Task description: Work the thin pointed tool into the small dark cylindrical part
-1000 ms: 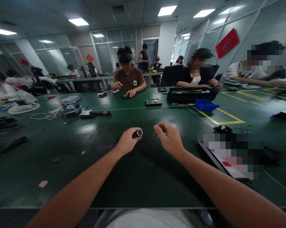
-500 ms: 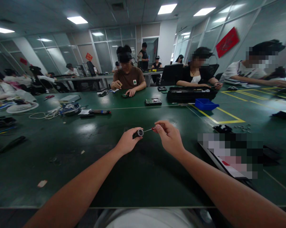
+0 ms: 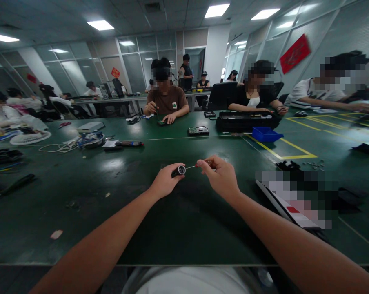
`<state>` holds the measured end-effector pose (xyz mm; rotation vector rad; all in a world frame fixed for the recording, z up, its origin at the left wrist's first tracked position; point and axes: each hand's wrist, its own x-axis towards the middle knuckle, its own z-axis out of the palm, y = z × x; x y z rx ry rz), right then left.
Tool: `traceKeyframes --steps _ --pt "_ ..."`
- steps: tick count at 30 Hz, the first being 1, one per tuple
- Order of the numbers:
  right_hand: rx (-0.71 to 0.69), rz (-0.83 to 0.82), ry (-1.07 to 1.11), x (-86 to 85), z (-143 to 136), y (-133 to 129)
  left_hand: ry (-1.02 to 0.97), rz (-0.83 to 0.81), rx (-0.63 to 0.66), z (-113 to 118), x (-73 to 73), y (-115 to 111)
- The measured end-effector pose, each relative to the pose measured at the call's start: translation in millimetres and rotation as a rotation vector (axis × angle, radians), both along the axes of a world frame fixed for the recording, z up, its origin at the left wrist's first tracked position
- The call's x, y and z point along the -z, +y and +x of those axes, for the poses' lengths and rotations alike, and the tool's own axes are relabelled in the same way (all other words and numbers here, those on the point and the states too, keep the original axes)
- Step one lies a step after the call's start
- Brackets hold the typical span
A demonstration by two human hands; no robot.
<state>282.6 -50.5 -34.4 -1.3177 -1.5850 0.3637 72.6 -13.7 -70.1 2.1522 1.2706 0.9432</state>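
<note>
My left hand (image 3: 166, 180) is wrapped round a small black cylinder (image 3: 181, 170) with a silvery round end facing me. To the right, my right hand (image 3: 220, 175) pinches a screwdriver (image 3: 197, 165) with a red collar. Its thin metal shaft points left, and the tip is at the right side of the cylinder's round end; whether it touches cannot be made out. Both hands are held over the middle of the green table (image 3: 184, 228). My right fingers hide most of the screwdriver's handle.
Ahead lie a hard drive (image 3: 198, 130), a blue tray (image 3: 266, 134) and a long black casing (image 3: 248, 121). Loose screws (image 3: 313, 165) are at the right, by a blurred flat item (image 3: 291, 200). Cables (image 3: 91, 140) and a dark tool (image 3: 130, 143) lie left. People sit across the table.
Both my hands keep almost the same place and grip. Across the table, the person in brown now holds a dark, upright tool over a small part.
</note>
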Motion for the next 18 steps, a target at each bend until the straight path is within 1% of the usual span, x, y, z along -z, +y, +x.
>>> traceKeyframes --steps 2,7,9,14,18 --pt "0.0 -0.008 -0.012 0.5 0.4 1.0 0.008 0.001 -0.005 0.0 -1.3 -0.3" --pt "-0.136 0.045 -0.017 4.9 0.9 2.1 0.021 0.024 0.004 -1.0 -0.5 1.0" --pt "-0.156 0.034 -0.018 4.5 0.7 1.6 0.025 0.035 0.009 -1.5 0.2 1.4" --pt "-0.104 -0.046 -0.053 2.4 0.2 1.5 0.039 0.036 0.03 -0.4 -1.3 -0.4" --pt "-0.095 -0.003 -0.073 5.9 0.6 3.0 0.047 0.029 0.033 0.6 -2.4 -1.6"
